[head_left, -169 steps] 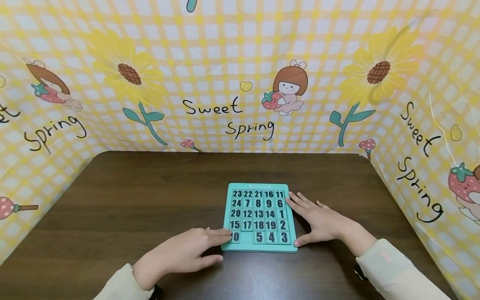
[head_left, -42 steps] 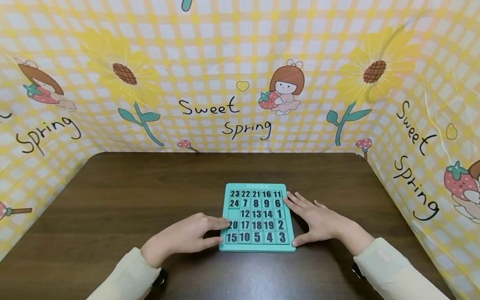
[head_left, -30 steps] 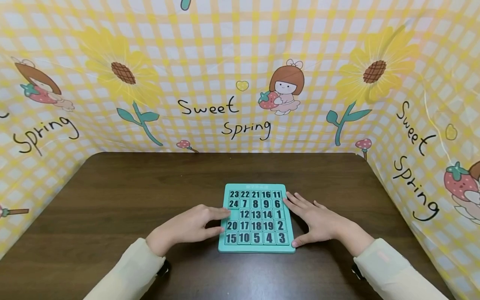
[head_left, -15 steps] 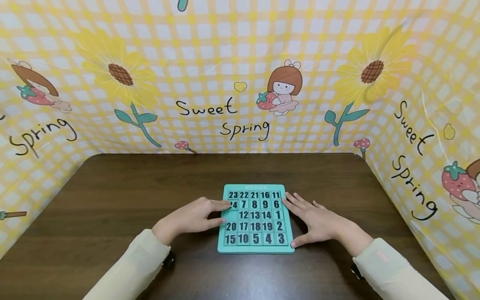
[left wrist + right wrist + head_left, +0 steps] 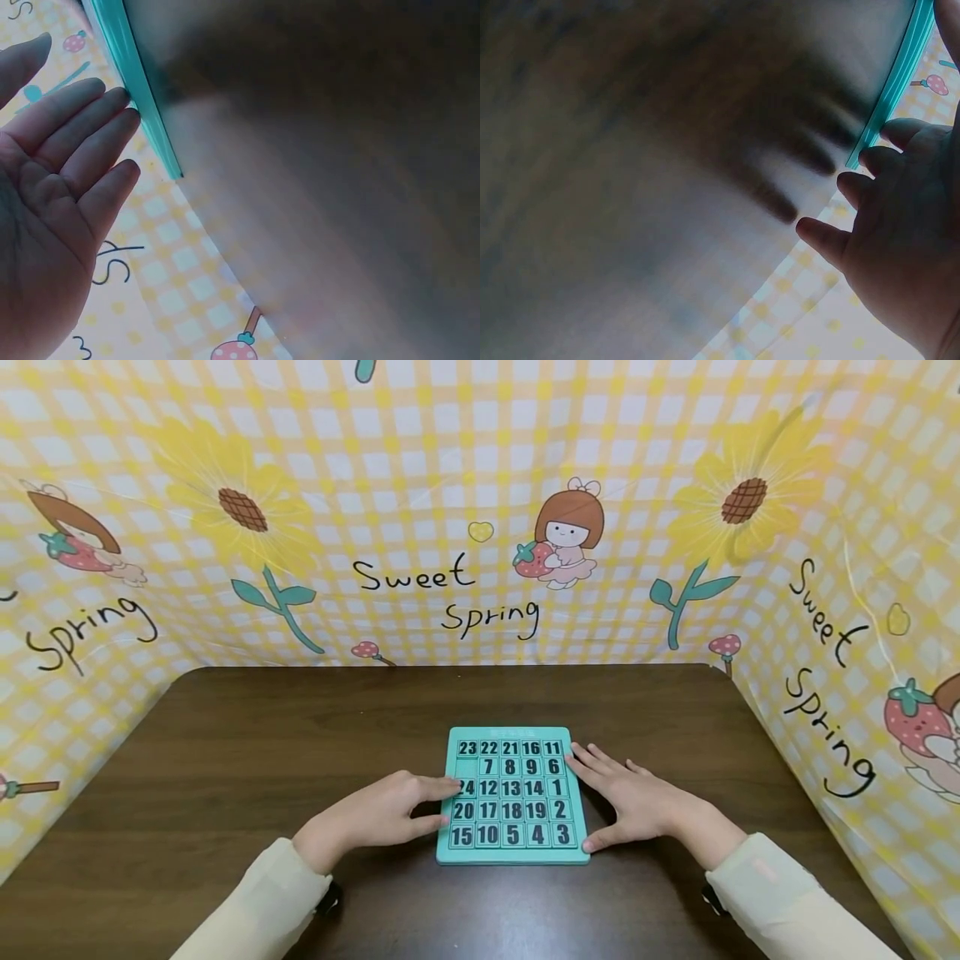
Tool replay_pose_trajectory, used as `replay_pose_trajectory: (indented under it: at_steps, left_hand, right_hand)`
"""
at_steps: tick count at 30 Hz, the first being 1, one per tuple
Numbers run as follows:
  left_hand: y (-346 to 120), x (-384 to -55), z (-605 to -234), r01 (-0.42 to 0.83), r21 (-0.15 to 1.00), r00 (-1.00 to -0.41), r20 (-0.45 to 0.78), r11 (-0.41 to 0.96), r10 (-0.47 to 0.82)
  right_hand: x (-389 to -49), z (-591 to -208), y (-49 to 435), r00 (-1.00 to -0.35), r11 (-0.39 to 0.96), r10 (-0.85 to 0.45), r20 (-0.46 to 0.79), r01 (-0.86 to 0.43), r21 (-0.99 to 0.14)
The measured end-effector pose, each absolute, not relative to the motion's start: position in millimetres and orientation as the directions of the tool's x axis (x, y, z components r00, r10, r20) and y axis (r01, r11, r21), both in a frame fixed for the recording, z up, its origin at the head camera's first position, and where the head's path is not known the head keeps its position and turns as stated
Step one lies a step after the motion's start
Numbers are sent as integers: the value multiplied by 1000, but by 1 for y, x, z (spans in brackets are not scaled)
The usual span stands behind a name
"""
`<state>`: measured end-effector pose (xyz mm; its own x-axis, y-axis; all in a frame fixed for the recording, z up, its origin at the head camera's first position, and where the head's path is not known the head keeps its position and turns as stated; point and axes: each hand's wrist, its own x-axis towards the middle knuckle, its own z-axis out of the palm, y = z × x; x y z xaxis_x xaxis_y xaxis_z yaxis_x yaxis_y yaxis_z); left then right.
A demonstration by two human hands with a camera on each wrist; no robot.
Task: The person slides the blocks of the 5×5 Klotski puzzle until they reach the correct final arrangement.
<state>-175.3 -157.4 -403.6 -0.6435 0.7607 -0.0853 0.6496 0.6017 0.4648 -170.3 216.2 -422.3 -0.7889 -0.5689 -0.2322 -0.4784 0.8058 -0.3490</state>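
Note:
A turquoise number slide puzzle [image 5: 513, 857] lies flat on the table, its tiles in a square grid. My left hand [image 5: 375, 810] reaches in from the left, a fingertip on the 24 tile [image 5: 467, 788] in the third row and the thumb at the frame's left side. Directly above that tile is the vacant slot, under 23. On the other side, my right hand [image 5: 637, 802] is spread with straight fingers, touching the puzzle's right edge at its upper part and near the lower corner. In the left wrist view, the left fingers [image 5: 101, 146] extend beside the puzzle's edge [image 5: 139, 82].
The puzzle sits on a dark brown wooden table [image 5: 300, 718]. A yellow checked cloth [image 5: 420, 460] with printed flowers and lettering hangs behind the table and along both sides. Black bands show at both wrists under pale sleeves [image 5: 258, 893].
My left hand went up to the 24 tile, then drew it down one row, so the vacant slot moved up. Earlier, 20, 15 and 10 also shifted. My right hand stayed at the edge.

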Motion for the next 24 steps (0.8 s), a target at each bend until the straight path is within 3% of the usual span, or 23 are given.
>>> replay_pose_trajectory:
  at_steps: [9,24]
  left_hand:
    - [-158,-172,-401,674,445,-631,-68,590,773]
    - [-144,-216,-400,665,471,-644,-34,580,765]
  right_hand:
    - [-171,-423,217,-788,806,-570,-232,-481,-345]
    - [-171,-422,216,-789,805,-569,-233,-476,-355]
